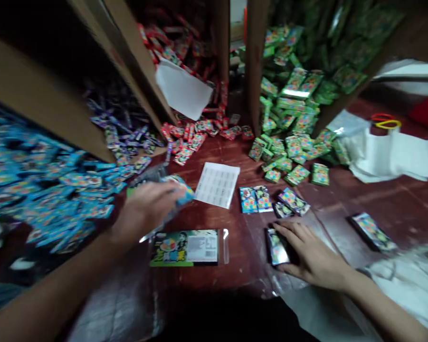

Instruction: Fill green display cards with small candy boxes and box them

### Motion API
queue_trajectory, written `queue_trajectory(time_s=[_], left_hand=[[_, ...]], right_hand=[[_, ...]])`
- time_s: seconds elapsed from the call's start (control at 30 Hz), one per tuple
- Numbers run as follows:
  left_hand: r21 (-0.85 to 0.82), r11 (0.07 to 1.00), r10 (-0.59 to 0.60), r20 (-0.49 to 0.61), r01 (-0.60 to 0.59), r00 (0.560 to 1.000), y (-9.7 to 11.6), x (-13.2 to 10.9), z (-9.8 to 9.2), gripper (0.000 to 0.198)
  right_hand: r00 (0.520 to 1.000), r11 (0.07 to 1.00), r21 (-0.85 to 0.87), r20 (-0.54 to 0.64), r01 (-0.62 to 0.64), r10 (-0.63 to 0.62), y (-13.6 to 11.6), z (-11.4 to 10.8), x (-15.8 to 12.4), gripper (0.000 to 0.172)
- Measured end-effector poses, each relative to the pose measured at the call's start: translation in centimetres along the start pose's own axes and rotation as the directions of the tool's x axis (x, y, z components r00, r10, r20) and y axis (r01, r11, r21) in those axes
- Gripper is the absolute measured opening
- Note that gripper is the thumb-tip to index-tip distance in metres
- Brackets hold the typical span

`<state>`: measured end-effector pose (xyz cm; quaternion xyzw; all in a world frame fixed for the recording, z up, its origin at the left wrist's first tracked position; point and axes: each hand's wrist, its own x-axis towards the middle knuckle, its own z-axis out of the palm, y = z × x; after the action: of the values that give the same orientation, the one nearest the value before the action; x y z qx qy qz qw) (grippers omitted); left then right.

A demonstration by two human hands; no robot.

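Observation:
My left hand [147, 206], slightly blurred, is closed round a blue packet [183, 192] beside some clear plastic. The fingers of my right hand [299, 249] wrap round a dark packet [278, 249] resting on the table. Between my hands lies a flat bag with a printed green and black card [185, 247]. Above it is a white label sheet [218, 184]. A blue packet and a dark one lie side by side [255, 199], next to purple packets [294, 202].
Blue packets [67, 190], purple packets [124, 133], red packets [192, 137] and green packets [299, 118] spill from cardboard boxes. Another dark packet [373, 232] lies at the right, below white paper [395, 152] and coloured bands [386, 121].

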<state>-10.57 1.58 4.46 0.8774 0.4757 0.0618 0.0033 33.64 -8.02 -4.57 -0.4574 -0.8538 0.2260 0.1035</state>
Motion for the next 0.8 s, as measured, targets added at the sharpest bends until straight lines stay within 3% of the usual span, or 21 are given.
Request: queue_trajectory(time_s=[0.03,0.1,0.13,0.17,0.2,0.27,0.37,0.43,0.57,0.8], left_hand=[[-0.066,0.977,0.201,-0.025,-0.203,0.979,2.6,0.5,0.8,0.040],[-0.188,0.862,0.485,0.029,-0.472,0.874,8.0,1.5,2.8,0.042],[-0.215,0.819,0.552,0.046,-0.531,0.833,10.3,1.8,3.8,0.040],[-0.231,0.808,0.567,0.058,-0.542,0.821,12.2,2.1,4.7,0.039],[-0.245,0.814,0.557,0.076,-0.526,0.827,13.6,2.3,5.4,0.038],[-0.267,0.873,0.447,0.108,-0.407,0.888,15.0,2.3,6.1,0.042],[-0.292,0.945,0.193,0.137,-0.147,0.972,15.3,2.3,6.1,0.056],[-0.286,0.957,0.086,0.158,-0.038,0.984,15.6,2.6,6.2,0.071],[-0.269,0.963,0.076,0.205,-0.018,0.976,17.1,3.5,7.5,0.084],[-0.262,0.961,0.122,0.134,-0.083,0.984,18.1,5.6,8.8,0.060]], right_hand=[[1.000,1.000,0.010,-0.005,-0.007,0.007,0.2,0.0,0.1,0.083],[0.999,1.000,0.015,-0.035,-0.013,0.013,0.8,0.0,0.4,0.080],[0.998,1.000,0.010,-0.056,-0.012,0.012,1.1,0.1,0.4,0.079],[0.997,1.000,0.001,-0.076,-0.012,0.012,1.4,0.1,0.4,0.080],[0.996,1.000,-0.010,-0.092,-0.013,0.012,1.7,0.2,0.3,0.080],[0.994,0.999,-0.031,-0.107,-0.015,0.011,2.2,0.3,0.0,0.082],[0.994,0.999,-0.050,-0.106,-0.015,0.010,2.5,0.3,-0.4,0.087],[0.996,0.999,-0.046,-0.088,0.005,-0.009,2.5,0.2,-0.3,0.093],[0.994,0.996,-0.010,-0.059,0.091,-0.092,1.9,0.2,0.1,0.092],[0.986,0.990,-0.131,-0.156,0.044,-0.064,1.6,0.6,2.1,0.080]])
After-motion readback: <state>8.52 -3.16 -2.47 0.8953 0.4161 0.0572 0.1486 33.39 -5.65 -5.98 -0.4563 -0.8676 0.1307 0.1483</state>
